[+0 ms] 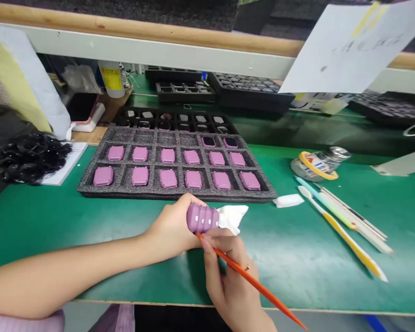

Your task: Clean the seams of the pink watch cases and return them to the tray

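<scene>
My left hand (176, 223) is closed around a short row of purple watch cases (202, 218), pressed together side by side with small white spots along their edges. In my right hand (230, 272) is a thin orange stick (256, 282), pinched near its tip like a pen. The tip meets the lower side of the watch cases, though my fingers partly hide the contact. A crumpled white tissue (233, 217) shows just behind my right hand. Beyond my hands, a grey foam tray (152, 191) holds rows of purple watch cases (193, 179) in its compartments.
To the right lie a yellow-and-white toothbrush (349, 237), several pen-like tools (352, 214), a white piece (288, 200) and a glass bottle (314, 165) with a yellow band. Black loops (34, 157) are heaped at left. A shelf edge (159, 48) crosses above; paper (346, 50) hangs from it.
</scene>
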The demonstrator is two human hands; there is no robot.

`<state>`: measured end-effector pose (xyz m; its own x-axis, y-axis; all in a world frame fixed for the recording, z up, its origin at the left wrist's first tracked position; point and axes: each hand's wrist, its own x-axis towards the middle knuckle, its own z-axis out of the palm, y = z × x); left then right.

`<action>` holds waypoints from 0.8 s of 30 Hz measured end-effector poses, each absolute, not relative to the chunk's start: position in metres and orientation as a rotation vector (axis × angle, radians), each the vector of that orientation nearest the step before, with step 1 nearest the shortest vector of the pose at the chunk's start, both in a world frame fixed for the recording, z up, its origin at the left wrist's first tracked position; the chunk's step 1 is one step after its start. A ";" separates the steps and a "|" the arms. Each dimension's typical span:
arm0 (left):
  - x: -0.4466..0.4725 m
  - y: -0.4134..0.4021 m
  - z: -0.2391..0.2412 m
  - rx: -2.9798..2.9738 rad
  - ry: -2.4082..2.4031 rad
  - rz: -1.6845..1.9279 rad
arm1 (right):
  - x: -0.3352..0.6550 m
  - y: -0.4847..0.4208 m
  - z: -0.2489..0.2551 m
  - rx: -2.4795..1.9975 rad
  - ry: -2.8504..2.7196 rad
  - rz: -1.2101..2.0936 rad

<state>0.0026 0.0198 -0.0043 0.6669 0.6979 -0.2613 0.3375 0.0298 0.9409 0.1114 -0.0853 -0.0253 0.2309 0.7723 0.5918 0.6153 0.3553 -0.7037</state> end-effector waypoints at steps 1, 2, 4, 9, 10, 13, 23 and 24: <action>0.002 0.020 -0.004 1.572 0.869 0.347 | 0.112 -0.088 -0.025 -1.334 -1.428 0.201; 0.002 0.020 -0.005 1.576 0.874 0.350 | 0.113 -0.091 -0.024 -1.329 -1.379 0.236; 0.002 0.019 -0.006 1.591 0.895 0.351 | 0.121 -0.098 -0.021 -1.328 -1.250 0.277; 0.000 0.019 -0.009 1.604 0.848 0.365 | 0.170 -0.119 -0.017 -1.688 -1.140 0.118; -0.001 0.019 -0.010 1.601 0.836 0.369 | 0.183 -0.124 -0.018 -1.841 -1.157 0.121; -0.002 0.019 -0.011 1.596 0.827 0.369 | 0.223 -0.135 -0.021 -2.211 -1.208 0.184; -0.002 0.019 -0.006 1.600 0.854 0.341 | 0.251 -0.115 0.010 -2.373 -1.262 -0.192; -0.002 0.019 -0.005 1.606 0.865 0.333 | 0.253 -0.113 0.012 -2.355 -1.252 -0.219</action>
<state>-0.0016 0.0193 -0.0050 0.6802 0.6895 -0.2489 0.3449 -0.0015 0.9386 0.2531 -0.1134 0.0118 0.5725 0.7431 0.3465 0.8165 -0.4787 -0.3226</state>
